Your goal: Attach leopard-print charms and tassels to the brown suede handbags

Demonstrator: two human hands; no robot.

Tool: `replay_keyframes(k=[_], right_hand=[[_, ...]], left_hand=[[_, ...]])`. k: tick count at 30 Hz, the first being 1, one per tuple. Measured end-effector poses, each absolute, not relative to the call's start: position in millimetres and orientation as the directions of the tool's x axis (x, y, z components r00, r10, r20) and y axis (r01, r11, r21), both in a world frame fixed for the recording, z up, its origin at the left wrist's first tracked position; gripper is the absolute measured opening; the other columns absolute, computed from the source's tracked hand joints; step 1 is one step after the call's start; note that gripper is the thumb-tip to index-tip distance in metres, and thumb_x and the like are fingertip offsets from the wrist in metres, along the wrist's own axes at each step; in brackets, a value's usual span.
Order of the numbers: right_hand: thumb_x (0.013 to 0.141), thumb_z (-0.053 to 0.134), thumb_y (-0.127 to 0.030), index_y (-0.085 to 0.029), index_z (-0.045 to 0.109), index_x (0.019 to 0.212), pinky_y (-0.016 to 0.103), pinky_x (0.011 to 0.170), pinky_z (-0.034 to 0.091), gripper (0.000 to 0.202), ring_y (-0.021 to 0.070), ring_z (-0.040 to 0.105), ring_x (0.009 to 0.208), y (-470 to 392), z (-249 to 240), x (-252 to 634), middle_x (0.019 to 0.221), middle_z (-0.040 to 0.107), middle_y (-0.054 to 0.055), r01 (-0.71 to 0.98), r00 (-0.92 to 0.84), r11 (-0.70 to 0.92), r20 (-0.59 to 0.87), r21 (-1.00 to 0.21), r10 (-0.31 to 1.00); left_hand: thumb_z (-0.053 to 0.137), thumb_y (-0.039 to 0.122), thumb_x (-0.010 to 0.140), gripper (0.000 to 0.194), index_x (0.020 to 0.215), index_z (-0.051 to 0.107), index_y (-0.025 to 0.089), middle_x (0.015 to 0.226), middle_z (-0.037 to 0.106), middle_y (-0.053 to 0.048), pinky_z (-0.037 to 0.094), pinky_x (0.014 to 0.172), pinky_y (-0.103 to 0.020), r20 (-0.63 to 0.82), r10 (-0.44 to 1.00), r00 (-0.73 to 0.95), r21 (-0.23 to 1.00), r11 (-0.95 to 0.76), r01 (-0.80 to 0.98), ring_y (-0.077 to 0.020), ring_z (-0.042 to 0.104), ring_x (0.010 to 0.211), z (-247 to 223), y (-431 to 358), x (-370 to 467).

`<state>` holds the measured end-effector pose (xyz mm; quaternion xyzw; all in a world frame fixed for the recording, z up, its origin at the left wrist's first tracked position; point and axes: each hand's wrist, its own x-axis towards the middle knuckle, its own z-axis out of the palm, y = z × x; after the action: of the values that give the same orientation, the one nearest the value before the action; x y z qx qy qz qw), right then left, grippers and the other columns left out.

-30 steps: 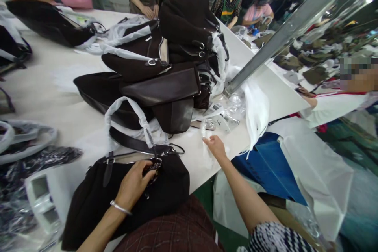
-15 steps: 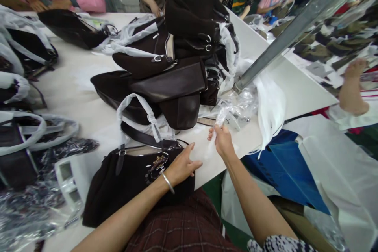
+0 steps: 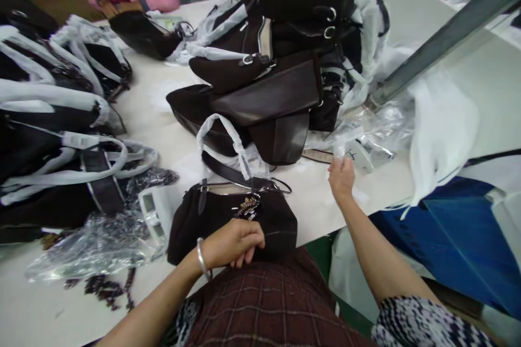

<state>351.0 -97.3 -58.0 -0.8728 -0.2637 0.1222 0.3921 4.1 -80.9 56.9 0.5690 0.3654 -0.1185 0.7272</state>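
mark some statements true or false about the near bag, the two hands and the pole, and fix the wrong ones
1. The near bag has a raised handle wrapped in white. True.
2. The left hand grips that handle. False: it is low in front of the bag, off the handle, its fingers curled.
3. The right hand has its fingers at clear plastic. True.
4. The bracelet is on the right wrist. False: it is on the left.
5. The pole stands to the right of the bag pile in the picture. True.
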Motion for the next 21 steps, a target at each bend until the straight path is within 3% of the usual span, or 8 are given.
replay_keyframes(k=[4,6,7,9,11,14,17,21], right_hand=[[0.082,0.055,-0.043,-0.015,0.059,0.101,0.041,0.082,0.043,0.034,0.03,0.058,0.095,-100.4,-68.7,361.5,0.097,0.065,0.015,0.614,0.664,-0.613,-0.094,-0.497,0.742],[0.077,0.062,-0.042,-0.011,0.058,0.114,0.046,0.09,0.041,0.048,0.0349,0.054,0.109,-104.9,-55.8,352.4,0.114,0.062,0.02,0.718,0.6,-0.557,-0.034,-0.417,0.799],[0.078,0.061,-0.042,-0.01,0.057,0.119,0.048,0.095,0.039,0.053,0.0359,0.051,0.115,-108.0,-45.2,343.4,0.121,0.06,0.022,0.753,0.58,-0.521,0.032,-0.401,0.814],[0.082,0.057,-0.042,-0.012,0.059,0.121,0.049,0.1,0.038,0.049,0.0339,0.05,0.119,-114.9,-18.7,316.1,0.125,0.06,0.019,0.76,0.554,-0.438,0.126,-0.481,0.823],[0.085,0.055,-0.045,-0.016,0.068,0.108,0.046,0.097,0.043,0.039,0.0291,0.06,0.107,-121.9,9.8,279.5,0.112,0.068,0.014,0.643,0.486,-0.373,-0.02,-0.668,0.874],[0.083,0.061,-0.048,-0.017,0.072,0.103,0.042,0.089,0.051,0.039,0.0245,0.068,0.092,-128.8,42.2,223.9,0.097,0.073,0.01,0.231,0.181,-0.48,-0.448,-0.846,0.876],[0.081,0.066,-0.048,-0.014,0.07,0.107,0.039,0.087,0.054,0.043,0.0222,0.07,0.089,-128.7,54.8,189.6,0.096,0.074,0.011,-0.109,0.072,-0.568,-0.577,-0.816,0.814],[0.07,0.079,-0.04,-0.014,0.071,0.099,0.031,0.075,0.057,0.04,0.0162,0.069,0.072,-120.8,54.3,176.2,0.084,0.073,0.006,-0.319,0.144,-0.553,-0.616,-0.769,0.774]], left_hand=[[0.054,0.051,0.086,0.036,0.093,0.056,0.015,0.054,0.058,0.005,0.032,0.033,-0.014,-0.697,0.47,0.541,0.699,0.615,0.365,-0.0054,0.046,0.034,52.8,-77.7,-42.2],[0.058,0.051,0.084,0.038,0.094,0.055,0.015,0.055,0.058,0.004,0.032,0.033,-0.012,-0.692,0.536,0.484,0.688,0.692,0.217,-0.0048,0.046,0.034,44.9,-81.9,-45.7],[0.06,0.052,0.083,0.039,0.094,0.054,0.014,0.056,0.059,0.004,0.032,0.033,-0.012,-0.69,0.541,0.481,0.675,0.721,0.155,-0.0048,0.047,0.035,41.3,-85.0,-42.8],[0.062,0.052,0.082,0.041,0.094,0.053,0.014,0.058,0.062,0.001,0.033,0.033,-0.012,-0.675,0.52,0.524,0.643,0.763,0.071,-0.0057,0.051,0.037,36.3,-91.7,-30.6],[0.062,0.053,0.081,0.042,0.094,0.053,0.014,0.061,0.065,-0.002,0.035,0.034,-0.013,-0.644,0.481,0.595,0.624,0.78,0.044,-0.0077,0.056,0.04,34.0,-97.8,-14.1],[0.061,0.054,0.08,0.042,0.09,0.053,0.013,0.061,0.067,-0.004,0.037,0.033,-0.014,-0.605,0.406,0.685,0.616,0.784,0.079,-0.0102,0.058,0.04,32.6,-104.6,9.0],[0.06,0.053,0.079,0.04,0.086,0.053,0.014,0.057,0.066,-0.003,0.036,0.032,-0.015,-0.592,0.333,0.734,0.608,0.783,0.136,-0.0105,0.057,0.037,29.3,-109.2,23.4],[0.058,0.05,0.079,0.037,0.084,0.054,0.014,0.057,0.066,-0.002,0.035,0.033,-0.015,-0.586,0.278,0.761,0.609,0.771,0.188,-0.0102,0.056,0.038,20.5,-114.6,27.5]])
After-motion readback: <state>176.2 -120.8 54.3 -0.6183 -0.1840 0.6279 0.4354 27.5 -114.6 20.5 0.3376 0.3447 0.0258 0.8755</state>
